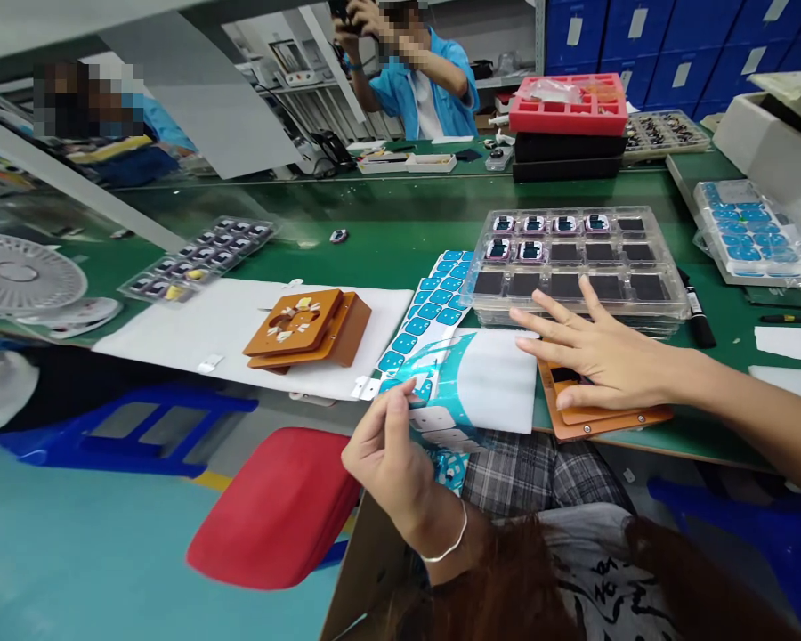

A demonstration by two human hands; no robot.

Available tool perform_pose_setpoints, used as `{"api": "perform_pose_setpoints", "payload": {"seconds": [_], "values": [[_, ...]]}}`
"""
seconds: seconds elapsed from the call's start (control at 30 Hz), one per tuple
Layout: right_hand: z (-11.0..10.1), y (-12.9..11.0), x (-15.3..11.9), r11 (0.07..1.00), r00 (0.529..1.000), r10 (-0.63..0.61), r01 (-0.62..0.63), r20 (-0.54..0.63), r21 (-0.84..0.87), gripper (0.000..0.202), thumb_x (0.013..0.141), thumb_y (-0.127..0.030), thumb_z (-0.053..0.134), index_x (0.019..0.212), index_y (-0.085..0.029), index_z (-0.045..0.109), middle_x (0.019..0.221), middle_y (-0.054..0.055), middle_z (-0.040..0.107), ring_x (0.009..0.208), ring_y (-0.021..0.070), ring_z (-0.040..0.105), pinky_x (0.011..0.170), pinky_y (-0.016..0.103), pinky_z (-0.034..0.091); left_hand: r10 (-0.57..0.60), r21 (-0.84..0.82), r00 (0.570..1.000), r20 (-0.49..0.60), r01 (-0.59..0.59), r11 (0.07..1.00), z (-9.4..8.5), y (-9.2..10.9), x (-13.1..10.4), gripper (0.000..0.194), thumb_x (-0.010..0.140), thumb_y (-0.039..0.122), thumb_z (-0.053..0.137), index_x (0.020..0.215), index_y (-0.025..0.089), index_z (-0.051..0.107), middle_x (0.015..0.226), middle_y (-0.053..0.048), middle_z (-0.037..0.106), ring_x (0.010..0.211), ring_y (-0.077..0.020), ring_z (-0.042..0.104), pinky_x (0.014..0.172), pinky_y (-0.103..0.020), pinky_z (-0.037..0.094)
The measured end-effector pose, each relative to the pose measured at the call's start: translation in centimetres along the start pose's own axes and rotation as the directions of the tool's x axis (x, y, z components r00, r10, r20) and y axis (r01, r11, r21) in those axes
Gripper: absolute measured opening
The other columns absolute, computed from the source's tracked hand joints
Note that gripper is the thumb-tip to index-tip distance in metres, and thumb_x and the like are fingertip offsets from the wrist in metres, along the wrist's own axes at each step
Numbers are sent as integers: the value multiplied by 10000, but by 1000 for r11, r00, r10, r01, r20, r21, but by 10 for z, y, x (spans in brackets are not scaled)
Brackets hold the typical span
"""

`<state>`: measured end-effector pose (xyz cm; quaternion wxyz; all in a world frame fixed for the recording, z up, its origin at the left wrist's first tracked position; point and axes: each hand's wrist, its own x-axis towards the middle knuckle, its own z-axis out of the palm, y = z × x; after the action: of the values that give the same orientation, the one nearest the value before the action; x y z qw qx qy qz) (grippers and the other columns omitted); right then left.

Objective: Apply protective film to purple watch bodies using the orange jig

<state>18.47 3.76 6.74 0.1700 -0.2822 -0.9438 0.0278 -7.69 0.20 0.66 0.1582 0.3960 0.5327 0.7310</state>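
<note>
My left hand (397, 458) is closed in a pinch on the near end of a sticker sheet (433, 298) with rows of blue rounded-square stickers. A glossy, see-through blue-edged part of it curls beside my fingertips. My right hand (594, 352) is open, fingers spread and palm down, over an orange block fixture (574, 427) at the table's front edge. It partly hides that fixture; whether it touches it I cannot tell. Behind the fingers lies a clear compartment tray (664, 267) with several small square dark-faced devices (532, 224) in its back rows.
An orange fixture (307, 325) stands on a white sheet (173, 329) at left. A black marker (699, 312) lies right of the tray. Farther back are a red box (567, 111) and another device tray (204, 254). A red stool seat (273, 507) is below. Another person (433, 80) stands across the bench.
</note>
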Motion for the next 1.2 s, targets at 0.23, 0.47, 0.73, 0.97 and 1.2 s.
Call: {"api": "perform_pose_setpoints", "payload": {"seconds": [0.23,0.47,0.73,0.97,1.2], "values": [[26,5,2,998,996,-53,55,66,-34,693,973,-558,499,1566,-297,252,1632,94,252,1524,388,119,1087,836,14,-26,-17,998,-56,25,1000,3,4,6,175,796,332,686,780,180,772,689,2,709,651,-123,605,678,-264,498],[8,5,-2,1000,997,-5,6,-76,12,542,1020,-445,421,1540,-326,326,1654,73,233,1542,348,60,1125,790,7,-19,-36,993,116,23,999,7,12,0,286,801,396,707,996,187,731,942,-41,723,894,-166,669,832,-291,536],[-56,-2,-21,989,990,139,-140,-25,-44,240,896,-376,615,1055,-197,608,1148,115,642,1104,311,543,894,480,478,93,-157,990,107,-76,985,3,19,-7,442,777,283,770,1192,227,629,1129,-43,659,1142,-178,616,1011,-293,492],[-45,3,-16,934,893,350,-357,285,-29,262,776,-320,715,976,-167,641,944,94,620,768,210,590,645,320,436,55,-51,954,294,-42,998,0,20,-16,293,884,337,681,1153,222,660,1163,-52,676,1163,-181,618,1048,-295,464],[-40,-11,-10,382,937,283,-306,205,872,407,769,-487,797,914,-197,551,878,33,693,794,162,651,719,290,500,272,-61,791,548,-287,956,5,47,-43,727,766,452,808,1399,254,512,1415,-99,573,1354,-274,527,1136,-408,448]]}}
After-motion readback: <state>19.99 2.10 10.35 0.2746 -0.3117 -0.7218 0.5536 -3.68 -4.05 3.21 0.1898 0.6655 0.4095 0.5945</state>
